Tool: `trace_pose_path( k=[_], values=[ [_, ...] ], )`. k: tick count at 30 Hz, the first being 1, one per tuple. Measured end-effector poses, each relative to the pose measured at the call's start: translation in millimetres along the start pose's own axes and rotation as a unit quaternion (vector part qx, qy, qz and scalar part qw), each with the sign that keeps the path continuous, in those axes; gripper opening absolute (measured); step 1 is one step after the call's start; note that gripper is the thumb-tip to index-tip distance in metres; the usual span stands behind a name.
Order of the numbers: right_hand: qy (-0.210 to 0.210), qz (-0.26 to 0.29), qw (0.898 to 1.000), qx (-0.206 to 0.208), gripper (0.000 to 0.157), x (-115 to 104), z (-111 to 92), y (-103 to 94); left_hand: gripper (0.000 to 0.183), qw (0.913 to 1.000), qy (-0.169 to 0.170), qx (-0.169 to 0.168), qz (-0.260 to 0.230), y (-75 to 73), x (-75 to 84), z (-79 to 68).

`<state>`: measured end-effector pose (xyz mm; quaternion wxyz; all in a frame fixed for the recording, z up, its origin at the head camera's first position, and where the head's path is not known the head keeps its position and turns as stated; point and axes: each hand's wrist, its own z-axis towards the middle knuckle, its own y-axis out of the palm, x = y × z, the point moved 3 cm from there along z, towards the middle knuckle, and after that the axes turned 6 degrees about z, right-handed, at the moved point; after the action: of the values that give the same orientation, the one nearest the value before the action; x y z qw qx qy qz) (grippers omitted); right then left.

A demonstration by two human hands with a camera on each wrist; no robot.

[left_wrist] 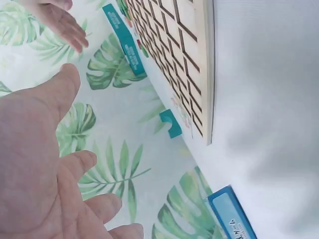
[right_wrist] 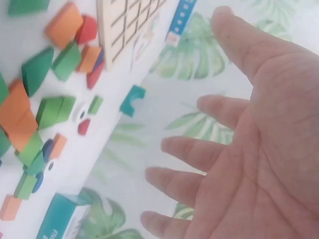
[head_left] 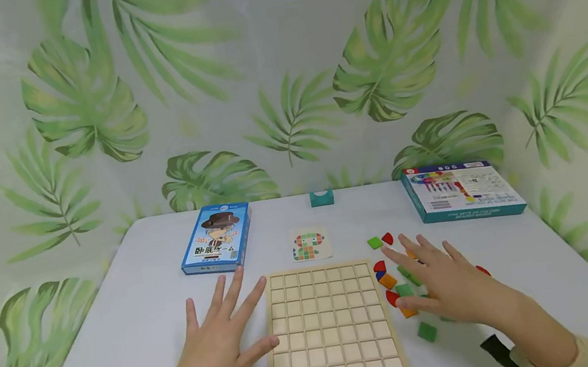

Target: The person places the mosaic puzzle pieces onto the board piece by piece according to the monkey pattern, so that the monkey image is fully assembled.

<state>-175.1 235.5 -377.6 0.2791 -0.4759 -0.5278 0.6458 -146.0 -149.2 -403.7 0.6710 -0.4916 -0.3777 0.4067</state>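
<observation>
A wooden grid board (head_left: 327,319) with square compartments lies on the white table between both hands. My left hand (head_left: 220,336), fingers spread, hovers at the board's left edge and holds nothing. Over the loose coloured pieces right of the board is my right hand (head_left: 448,281), also spread and holding nothing. Among those pieces are a green square (head_left: 427,332), an orange piece (head_left: 388,281) and a red quarter-round piece (head_left: 379,266); the right hand hides some of them. Beyond the board lies a small pattern card (head_left: 311,245) showing a figure made of coloured tiles.
A blue card-game box (head_left: 217,237) lies at the back left, and a teal-and-white box (head_left: 463,192) at the back right. Near the table's far edge stands a small teal block (head_left: 322,199) with a notch on top. Behind the table hangs a leaf-patterned cloth (head_left: 278,83).
</observation>
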Motion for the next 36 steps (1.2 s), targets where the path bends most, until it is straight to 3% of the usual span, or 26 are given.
trace_pose_path(
  k=[9, 13, 19, 26, 36],
  values=[
    [0.027, 0.021, 0.999, -0.032, 0.080, 44, 49, -10.8, 0.094, 0.9921, -0.006, -0.092, -0.085, 21.4, -7.2, 0.2],
    [0.030, 0.060, 0.997, -0.048, 0.066, 61, 77, -7.1, 0.102, 0.9844, -0.018, -0.122, -0.125, 30.6, -12.1, -1.9],
    [0.076, 0.100, 0.991, -0.054, 0.049, 88, 115, 6.7, 0.116, 0.9732, -0.010, -0.155, -0.170, 40.7, -19.5, -5.4],
    [0.121, 0.124, 0.984, -0.036, 0.044, 106, 128, 21.4, 0.124, 0.9615, -0.004, -0.193, -0.195, 46.4, -20.8, -9.3],
    [0.122, 0.112, 0.986, -0.010, 0.029, 106, 138, 30.5, 0.124, 0.9626, -0.005, -0.210, -0.170, 51.5, -17.2, -11.9]
  ],
)
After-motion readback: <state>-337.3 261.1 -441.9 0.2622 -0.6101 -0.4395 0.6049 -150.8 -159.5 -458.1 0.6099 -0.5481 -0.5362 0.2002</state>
